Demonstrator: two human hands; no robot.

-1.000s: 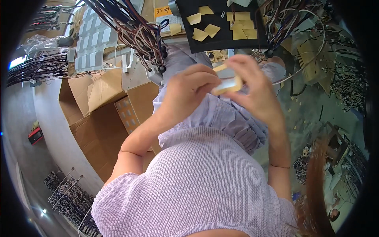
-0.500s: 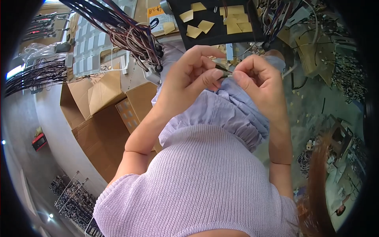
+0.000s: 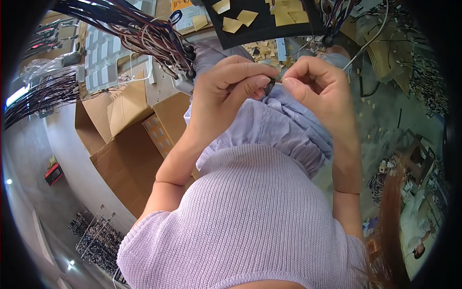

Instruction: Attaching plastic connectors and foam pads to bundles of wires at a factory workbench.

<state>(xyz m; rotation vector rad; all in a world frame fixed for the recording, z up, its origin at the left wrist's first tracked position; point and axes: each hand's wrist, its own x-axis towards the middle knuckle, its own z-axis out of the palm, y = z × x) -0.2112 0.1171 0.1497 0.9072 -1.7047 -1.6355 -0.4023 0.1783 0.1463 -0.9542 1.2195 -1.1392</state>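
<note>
My left hand (image 3: pixel 231 86) is closed in a pinch, thumb against the fingers. A small dark, thin piece (image 3: pixel 272 82) sticks out at its fingertips; its kind is too small to make out. Just to the right, my right hand (image 3: pixel 323 94) has its thumb and forefinger pressed together, the other fingers curled. Its tips almost meet the left hand's tips, and what they pinch is mostly hidden. Both hands are held up over my lap, above bunched pale lilac cloth (image 3: pixel 269 123).
A thick wire bundle (image 3: pixel 149 36) hangs over the table edge left of my hands. Ahead is a black board (image 3: pixel 264 31) with yellow paper squares. An open cardboard box (image 3: pixel 127 168) stands at left, below a grey compartment tray (image 3: pixel 98 65). More wires (image 3: pixel 426 86) hang at right.
The view has shifted slightly, so the board and wires sit higher. My left fingers have closed more over the small dark piece, and less of it shows. My right hand stays beside it, still pinched.
</note>
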